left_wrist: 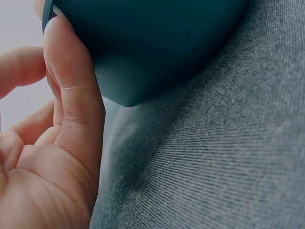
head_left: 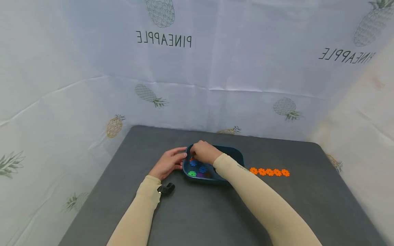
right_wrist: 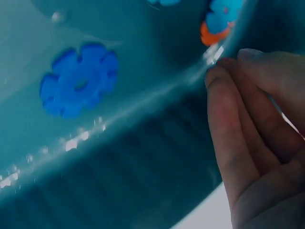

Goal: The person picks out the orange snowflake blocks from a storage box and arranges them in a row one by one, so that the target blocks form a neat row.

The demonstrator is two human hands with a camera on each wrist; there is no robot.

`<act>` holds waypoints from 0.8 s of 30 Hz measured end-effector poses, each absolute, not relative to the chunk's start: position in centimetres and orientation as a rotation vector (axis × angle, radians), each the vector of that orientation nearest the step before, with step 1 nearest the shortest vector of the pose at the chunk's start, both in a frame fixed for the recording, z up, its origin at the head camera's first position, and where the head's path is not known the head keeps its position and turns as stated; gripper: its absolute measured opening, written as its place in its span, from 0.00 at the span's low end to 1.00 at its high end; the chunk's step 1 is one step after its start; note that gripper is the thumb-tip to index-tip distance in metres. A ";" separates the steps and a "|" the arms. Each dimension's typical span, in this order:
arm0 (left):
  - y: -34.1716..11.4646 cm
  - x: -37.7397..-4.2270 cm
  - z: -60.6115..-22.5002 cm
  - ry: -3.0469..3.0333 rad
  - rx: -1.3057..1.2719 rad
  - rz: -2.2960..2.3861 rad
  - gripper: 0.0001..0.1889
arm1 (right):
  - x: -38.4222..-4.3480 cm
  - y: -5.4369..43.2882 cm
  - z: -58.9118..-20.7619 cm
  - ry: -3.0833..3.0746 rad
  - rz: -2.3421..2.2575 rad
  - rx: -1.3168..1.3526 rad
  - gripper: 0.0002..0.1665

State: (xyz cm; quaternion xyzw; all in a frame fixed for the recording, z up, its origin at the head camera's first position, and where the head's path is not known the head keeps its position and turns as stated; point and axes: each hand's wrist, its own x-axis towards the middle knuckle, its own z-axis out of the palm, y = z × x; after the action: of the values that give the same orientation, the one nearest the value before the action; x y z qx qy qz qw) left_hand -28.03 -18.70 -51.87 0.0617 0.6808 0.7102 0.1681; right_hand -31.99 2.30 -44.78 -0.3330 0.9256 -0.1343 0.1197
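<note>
A dark teal plastic tray (head_left: 212, 181) holds several flower-shaped discs. My left hand (head_left: 168, 162) grips its left end, the thumb at the rim in the left wrist view. Inside the tray's left part, my right hand (head_left: 204, 152) reaches down with bent fingers. The right wrist view shows the thumb and fingertips close together, with no disc between them. Just beyond them, an orange disc (right_wrist: 209, 36) is partly covered by a light-blue one (right_wrist: 221, 16). A blue disc (right_wrist: 81, 81) lies flat farther off. A green disc (head_left: 192, 173) and a purple one (head_left: 200, 175) lie near the front.
Several orange flower discs (head_left: 269, 172) form a row on the grey table (head_left: 197, 212), right of the tray. A black band (head_left: 166, 188) is at my left wrist. Behind the table hangs a pale curtain (head_left: 215, 68) with pineapple prints.
</note>
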 end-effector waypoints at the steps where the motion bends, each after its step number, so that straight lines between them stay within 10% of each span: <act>1: -18.6 -28.0 -51.8 1.935 0.180 2.017 0.28 | -31.9 2.3 -44.9 2.718 -0.392 -0.964 0.11; 24: -18.6 -28.2 -52.2 1.942 0.168 2.026 0.28 | -32.5 1.9 -46.3 2.734 -0.426 -0.932 0.10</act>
State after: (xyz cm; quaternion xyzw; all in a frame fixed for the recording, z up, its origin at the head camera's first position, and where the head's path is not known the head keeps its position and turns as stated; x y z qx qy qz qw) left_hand -28.23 -18.58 -52.15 0.0590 0.6813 0.7109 0.1641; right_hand -32.45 1.91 -46.32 -0.3173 0.9306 -0.1451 0.1105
